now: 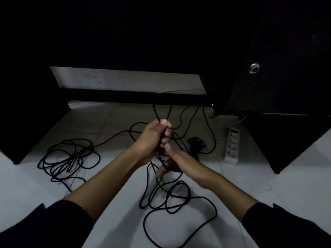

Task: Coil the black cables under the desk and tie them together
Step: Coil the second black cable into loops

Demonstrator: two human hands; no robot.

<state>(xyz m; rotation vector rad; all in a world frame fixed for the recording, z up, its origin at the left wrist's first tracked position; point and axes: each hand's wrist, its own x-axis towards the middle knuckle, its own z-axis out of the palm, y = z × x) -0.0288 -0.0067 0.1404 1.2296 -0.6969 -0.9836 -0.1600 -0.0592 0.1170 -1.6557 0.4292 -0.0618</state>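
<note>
Left hand: the left hand [152, 138] is curled round a bunch of black cable strands [162, 113], thumb on top, holding them upright in the middle of the scene
Right hand: the right hand [176, 159] sits just below and right of the left one, thumb up against the strands; its fingers are blurred and partly hidden, so whether it is closed on cable I cannot tell
Cable in hand: thin, round, matt black cord; a few loops gathered, strands running far up to the dark desk rail [139, 98]
Loose length near: wide floppy loops [179, 204] sprawl on the floor between the forearms, not yet gathered
Heap on the left: a tangled pile of black cable [69, 158], uncoiled, well apart from the hands
Small bundle right: a dark knot of cable [196, 143] near the white power strip [232, 145]
Progress: early by my judgement; coiling begun, most cable loose, nothing tied
Floor: pale smooth tiles [111, 120] with faint joints
</note>
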